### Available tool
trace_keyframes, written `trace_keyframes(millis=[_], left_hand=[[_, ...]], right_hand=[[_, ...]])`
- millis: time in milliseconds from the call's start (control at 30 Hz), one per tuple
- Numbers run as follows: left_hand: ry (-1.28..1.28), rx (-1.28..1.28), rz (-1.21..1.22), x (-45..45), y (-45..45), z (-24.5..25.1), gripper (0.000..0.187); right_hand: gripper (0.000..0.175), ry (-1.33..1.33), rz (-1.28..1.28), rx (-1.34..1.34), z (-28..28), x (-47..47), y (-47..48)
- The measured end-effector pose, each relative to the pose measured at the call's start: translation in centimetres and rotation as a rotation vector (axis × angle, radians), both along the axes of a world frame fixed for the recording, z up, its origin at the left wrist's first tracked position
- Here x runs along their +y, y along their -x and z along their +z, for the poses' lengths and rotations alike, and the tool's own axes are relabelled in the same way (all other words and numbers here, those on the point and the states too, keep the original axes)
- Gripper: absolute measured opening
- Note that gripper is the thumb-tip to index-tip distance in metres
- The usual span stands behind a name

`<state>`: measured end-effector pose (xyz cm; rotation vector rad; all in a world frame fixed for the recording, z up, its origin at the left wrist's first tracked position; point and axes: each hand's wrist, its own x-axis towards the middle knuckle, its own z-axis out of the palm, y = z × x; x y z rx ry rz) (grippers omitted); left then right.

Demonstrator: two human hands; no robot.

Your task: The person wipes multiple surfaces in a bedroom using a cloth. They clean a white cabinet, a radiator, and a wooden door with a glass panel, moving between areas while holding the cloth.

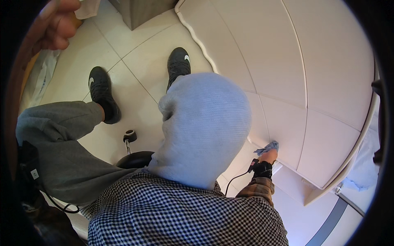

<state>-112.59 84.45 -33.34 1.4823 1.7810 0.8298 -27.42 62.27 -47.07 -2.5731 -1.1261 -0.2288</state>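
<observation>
My right hand (269,156) is stretched out at the right, closed on a crumpled blue-grey cloth (269,147). The cloth lies against the lower edge of a large pale panelled surface (280,123). A black band with a small cabled device (253,164) is on that wrist. My left hand (58,29) is raised near the camera at the upper left, fingers curled, its palm side partly hidden in the dark rim; whether it holds anything cannot be told. Between the hands, my bent knee in pale trousers (209,123) fills the middle.
My black shoes (100,89) rest on the tiled floor (135,64). A black seat edge (135,159) and a caster (130,136) show beside my legs. A grey cabinet corner (135,15) stands at the top. Plastic wrapping (44,80) lies at the left; more translucent plastic (364,163) is at the right.
</observation>
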Motion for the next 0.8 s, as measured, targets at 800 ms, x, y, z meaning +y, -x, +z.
trace_keyframes(millis=[800], left_hand=[[-0.035, 0.07, 0.02, -0.2, 1.3, 1.0, 0.043]], right_hand=[[0.022, 0.148, 0.025, -0.226, 5.9, 1.4, 0.3]])
